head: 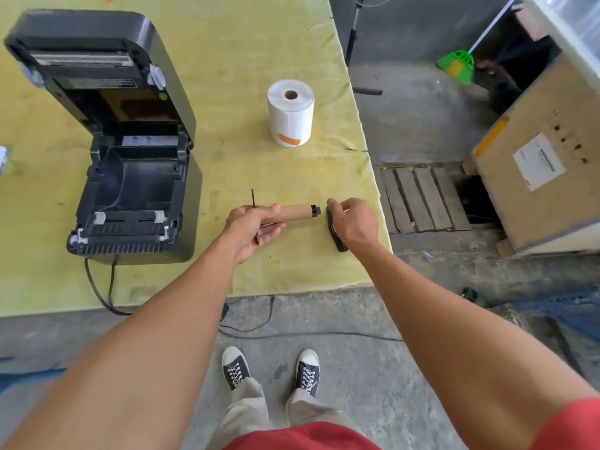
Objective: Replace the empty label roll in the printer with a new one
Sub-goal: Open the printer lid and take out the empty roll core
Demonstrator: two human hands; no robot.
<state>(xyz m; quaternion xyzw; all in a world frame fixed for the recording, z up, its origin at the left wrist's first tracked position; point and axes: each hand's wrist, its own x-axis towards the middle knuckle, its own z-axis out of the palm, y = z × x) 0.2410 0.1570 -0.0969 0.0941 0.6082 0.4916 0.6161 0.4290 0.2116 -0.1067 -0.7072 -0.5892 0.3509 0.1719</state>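
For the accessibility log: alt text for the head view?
Left hand grips an empty brown cardboard core; right hand holds a black plastic end piece. An open black label printer and upright white label roll sit on the yellow-covered table.

Nothing I can read here. The white label [539, 161] on the cardboard box [548, 177], well off beyond my right hand [354, 222], carries print too small to make out. The sticker [102, 83] inside the printer's open lid [87, 60], far past my left hand [253, 228], is just as blurred.
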